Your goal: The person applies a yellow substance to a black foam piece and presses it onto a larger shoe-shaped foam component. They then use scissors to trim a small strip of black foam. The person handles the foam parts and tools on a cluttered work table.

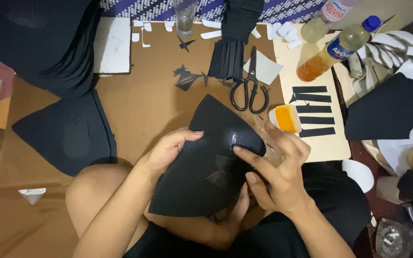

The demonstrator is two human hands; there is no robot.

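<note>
At the centre of the frame, slightly low, both hands hold a curved black foam piece (201, 157) shaped like a wide fan, tilted over the person's lap. The left hand (168, 150) grips its left edge, thumb on top and the other fingers curled underneath. The right hand (276, 174) presses on its right side, the index finger stretched flat across the glossy surface beside a small dark patch (221, 172) that lies on the foam; the remaining fingers bend loosely around the edge. Just above the right hand sits a small white tub of orange glue (285, 118), and black-handled scissors (250, 88) lie on the brown cardboard (144, 100) at upper centre. Four black strips (314, 111) lie in a row on a cream sheet at right, below two bottles of yellowish liquid (333, 45). A stack of matching black foam pieces (65, 134) rests at left.
</note>
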